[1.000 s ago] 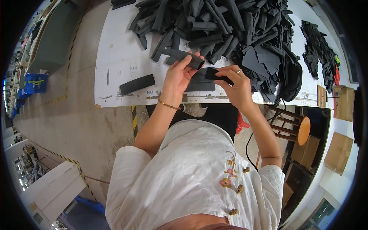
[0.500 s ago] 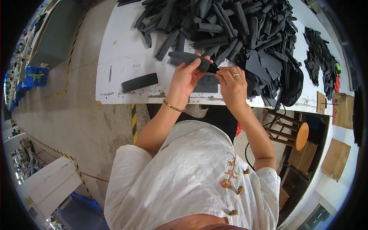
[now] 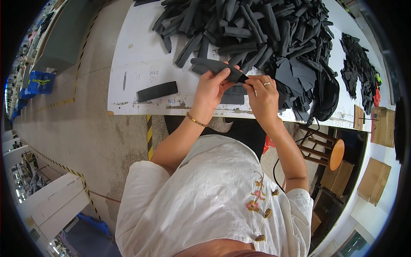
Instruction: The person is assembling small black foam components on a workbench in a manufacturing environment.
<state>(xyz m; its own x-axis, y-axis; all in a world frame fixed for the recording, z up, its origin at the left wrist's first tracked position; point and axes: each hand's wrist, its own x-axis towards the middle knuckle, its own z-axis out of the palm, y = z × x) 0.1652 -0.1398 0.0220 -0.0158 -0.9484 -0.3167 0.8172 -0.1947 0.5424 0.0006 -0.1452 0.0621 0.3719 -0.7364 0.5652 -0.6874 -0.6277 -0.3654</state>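
Note:
A dark grey fabric tube (image 3: 208, 64) is held above the near part of the white table (image 3: 136, 64). My left hand (image 3: 211, 88) is closed round its middle, thumb on top. At the tube's right end, my right hand (image 3: 262, 95), with a ring on one finger, pinches the black tip. Whether anything is inside the tube cannot be seen. A flat dark fabric strip (image 3: 157, 91) lies left of my left hand. Another dark strip (image 3: 232, 98) lies partly hidden beneath my hands. Just beyond them rises a large heap of similar rolled tubes (image 3: 239, 32).
Flat dark pieces (image 3: 295, 77) lie stacked at the right, beside a black bag (image 3: 327, 100). A second dark pile (image 3: 357, 64) sits farther right. A wooden stool (image 3: 336, 154) stands below the table's right side, near cardboard boxes (image 3: 373, 180).
Both hands and the tube have shifted very slightly to the right. The grips look much the same, and the view has moved a little.

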